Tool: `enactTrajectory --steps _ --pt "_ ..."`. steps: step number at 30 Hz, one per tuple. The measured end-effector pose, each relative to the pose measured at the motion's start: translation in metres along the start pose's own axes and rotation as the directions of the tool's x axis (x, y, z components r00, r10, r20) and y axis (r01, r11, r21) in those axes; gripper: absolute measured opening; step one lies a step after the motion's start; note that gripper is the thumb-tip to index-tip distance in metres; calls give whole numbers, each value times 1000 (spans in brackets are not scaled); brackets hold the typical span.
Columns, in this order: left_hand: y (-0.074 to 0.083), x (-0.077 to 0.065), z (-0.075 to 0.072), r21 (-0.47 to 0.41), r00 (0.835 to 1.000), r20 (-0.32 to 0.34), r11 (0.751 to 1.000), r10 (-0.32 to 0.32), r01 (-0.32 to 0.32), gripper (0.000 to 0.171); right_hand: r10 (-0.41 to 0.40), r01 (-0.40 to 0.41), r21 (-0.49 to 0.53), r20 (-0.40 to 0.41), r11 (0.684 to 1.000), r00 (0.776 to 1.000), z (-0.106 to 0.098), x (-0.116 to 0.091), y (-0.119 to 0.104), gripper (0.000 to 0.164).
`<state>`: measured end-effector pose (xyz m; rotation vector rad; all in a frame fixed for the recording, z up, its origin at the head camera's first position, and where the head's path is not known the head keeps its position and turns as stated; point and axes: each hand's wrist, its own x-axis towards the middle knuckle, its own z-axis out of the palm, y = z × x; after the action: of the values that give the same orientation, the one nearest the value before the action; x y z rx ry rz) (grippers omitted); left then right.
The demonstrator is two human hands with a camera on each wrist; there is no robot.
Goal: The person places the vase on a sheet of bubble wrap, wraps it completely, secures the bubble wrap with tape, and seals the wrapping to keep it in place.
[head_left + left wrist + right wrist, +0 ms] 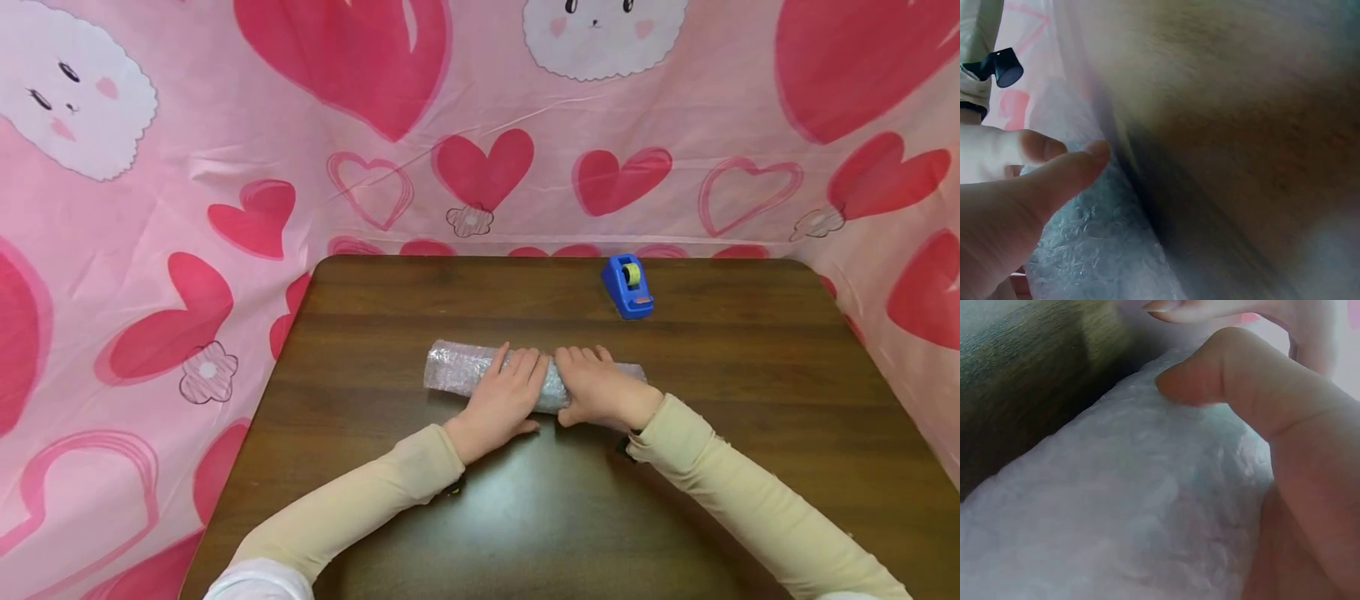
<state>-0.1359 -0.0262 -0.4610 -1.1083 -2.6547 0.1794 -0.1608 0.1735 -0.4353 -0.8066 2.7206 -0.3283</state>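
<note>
A roll of clear bubble wrap (450, 368) lies crosswise near the middle of the table; whatever is inside it cannot be made out. My left hand (506, 396) grips it left of centre, fingers over the top and thumb on the near side. Close beside it, my right hand (600, 387) holds the right part in the same way. In the left wrist view the left thumb presses the bubble wrap (1097, 250), with the other hand just beyond. The right wrist view has the right thumb bent against the bubble wrap (1116, 487).
A blue tape dispenser (628, 287) with a yellowish roll stands at the back of the brown wooden table (360, 292), right of centre. Pink cloth (300, 150) with hearts hangs behind the table and along its sides.
</note>
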Motion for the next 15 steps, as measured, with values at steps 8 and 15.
enactTrajectory --steps 8,15 --pt "2 6 4 64 1000 7 998 -28 27 108 -15 -12 -179 -151 984 988 4 -12 -5 99" --pt "1 13 6 78 997 17 995 -69 67 109 -104 0 -312 -318 950 942 10 -24 -14 96"
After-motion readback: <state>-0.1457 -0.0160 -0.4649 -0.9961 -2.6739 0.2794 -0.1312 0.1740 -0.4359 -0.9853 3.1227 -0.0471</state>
